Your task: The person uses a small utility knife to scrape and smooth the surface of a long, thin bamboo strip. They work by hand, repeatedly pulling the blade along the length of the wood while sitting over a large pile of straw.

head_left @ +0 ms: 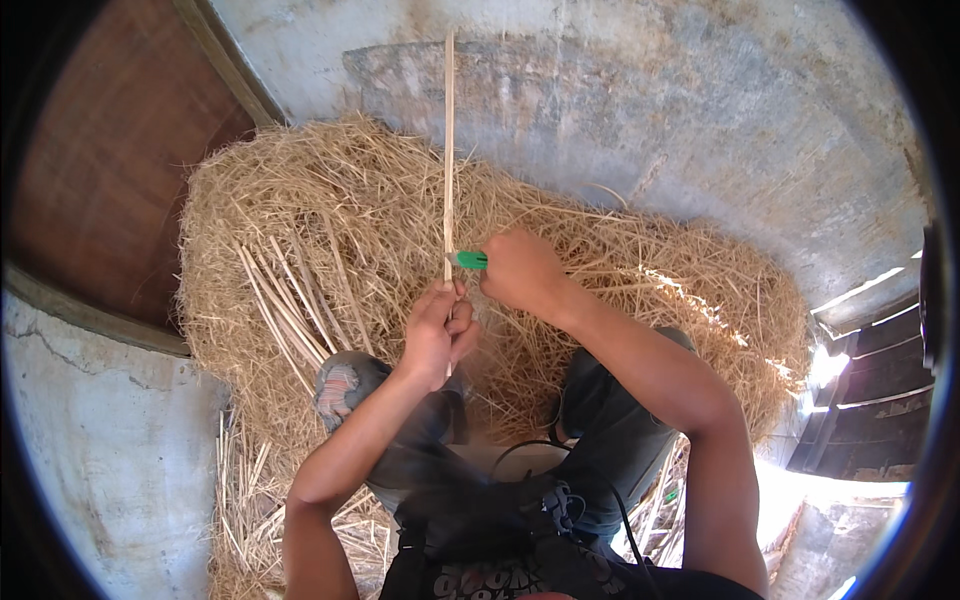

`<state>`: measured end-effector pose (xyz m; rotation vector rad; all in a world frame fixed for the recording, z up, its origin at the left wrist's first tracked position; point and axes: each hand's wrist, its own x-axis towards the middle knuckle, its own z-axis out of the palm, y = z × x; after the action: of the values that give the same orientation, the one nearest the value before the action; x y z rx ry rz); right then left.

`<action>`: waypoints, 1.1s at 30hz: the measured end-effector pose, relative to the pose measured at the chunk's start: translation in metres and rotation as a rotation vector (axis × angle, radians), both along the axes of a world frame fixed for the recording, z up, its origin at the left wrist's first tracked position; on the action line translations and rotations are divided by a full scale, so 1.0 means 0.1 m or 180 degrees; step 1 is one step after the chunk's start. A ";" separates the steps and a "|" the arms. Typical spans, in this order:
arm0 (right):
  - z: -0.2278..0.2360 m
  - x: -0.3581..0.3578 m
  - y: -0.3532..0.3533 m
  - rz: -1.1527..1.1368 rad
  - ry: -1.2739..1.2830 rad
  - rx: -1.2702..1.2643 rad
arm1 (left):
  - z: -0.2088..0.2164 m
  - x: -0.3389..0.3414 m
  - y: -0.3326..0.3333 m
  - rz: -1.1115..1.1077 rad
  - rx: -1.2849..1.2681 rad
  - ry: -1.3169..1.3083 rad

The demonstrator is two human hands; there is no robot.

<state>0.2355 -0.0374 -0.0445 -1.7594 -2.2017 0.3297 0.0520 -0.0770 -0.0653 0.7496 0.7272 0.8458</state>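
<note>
A long, thin, pale strip of wood or bamboo (449, 150) stands out away from me, nearly straight up the picture. Near its lower end my left hand (438, 330) is closed round it, and a short end shows below the fingers. My right hand (522, 270) is a fist about a small green tool (470, 260) that looks like a utility knife. The tool's tip meets the strip just above my left fingers; its blade is too small to make out.
A big heap of dry straw (380, 220) lies in front of my knees. Several loose pale sticks (285, 300) rest on it at the left. Behind rises a grey plastered wall (650, 100), with a brown panel (110, 170) at far left. A black cable (625, 510) hangs by my right leg.
</note>
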 end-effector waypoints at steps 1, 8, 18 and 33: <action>-0.01 0.00 0.01 -0.0076 -0.0036 -0.0033 | -0.02 0.01 -0.02 -0.0010 -0.0035 0.0075; -0.12 0.08 0.18 -0.0296 -0.0270 0.0135 | -0.03 0.12 -0.08 0.0006 -0.0217 0.0499; -0.11 -0.07 0.29 -0.0404 0.0012 -0.0066 | 0.01 0.09 -0.08 0.0175 -0.0433 0.0131; -0.08 0.00 0.10 0.0586 0.1302 -0.0108 | 0.05 -0.08 0.09 0.0600 -0.0665 -0.0314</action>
<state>0.2358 -0.0278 -0.0528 -1.3569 -2.0646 0.7044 0.0442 -0.0676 -0.0601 0.4544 0.7923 0.9538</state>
